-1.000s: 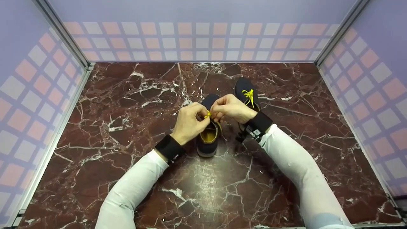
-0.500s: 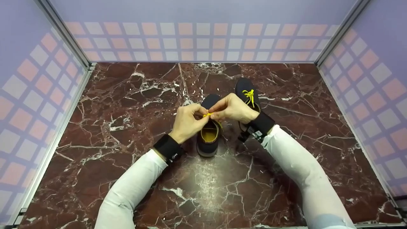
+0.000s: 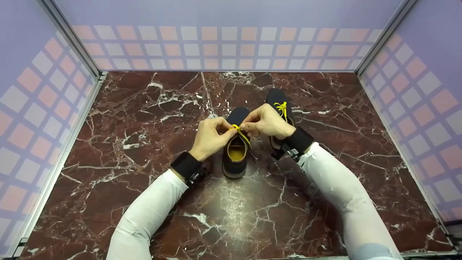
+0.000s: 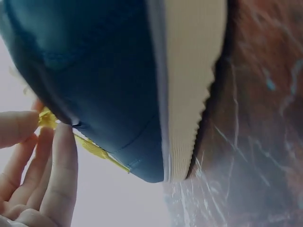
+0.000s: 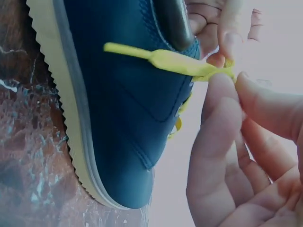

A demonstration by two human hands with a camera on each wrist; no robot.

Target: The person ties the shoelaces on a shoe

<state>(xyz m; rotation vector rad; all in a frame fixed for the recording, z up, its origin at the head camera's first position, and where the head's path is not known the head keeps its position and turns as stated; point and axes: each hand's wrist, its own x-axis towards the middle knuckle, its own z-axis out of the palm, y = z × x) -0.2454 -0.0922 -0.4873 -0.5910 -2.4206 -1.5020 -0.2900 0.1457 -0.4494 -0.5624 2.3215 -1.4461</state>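
Observation:
A dark shoe (image 3: 235, 168) with a yellow lining and pale sole stands upright on the table, toe pointing away from me. Its yellow shoelace (image 5: 175, 61) is gathered above the tongue, one loose end hanging down the shoe's right side. From the left, my left hand (image 3: 210, 138) pinches the lace between thumb and fingertips. My right hand (image 3: 269, 123) pinches it from the other side, thumb against index finger, close to the left fingertips. How the strands cross between the fingers is partly hidden.
A second dark shoe (image 3: 276, 96) stands behind my right hand, its yellow lace tied in a bow (image 3: 282, 108). Both rest on a red-brown marbled table (image 3: 144, 202). Panels with a checked pattern (image 3: 231, 48) close off the back and sides.
My fingertips were bunched together over the lace; the right hand has drawn a little to the right. More of the yellow lace now shows between the hands and over the shoe opening.

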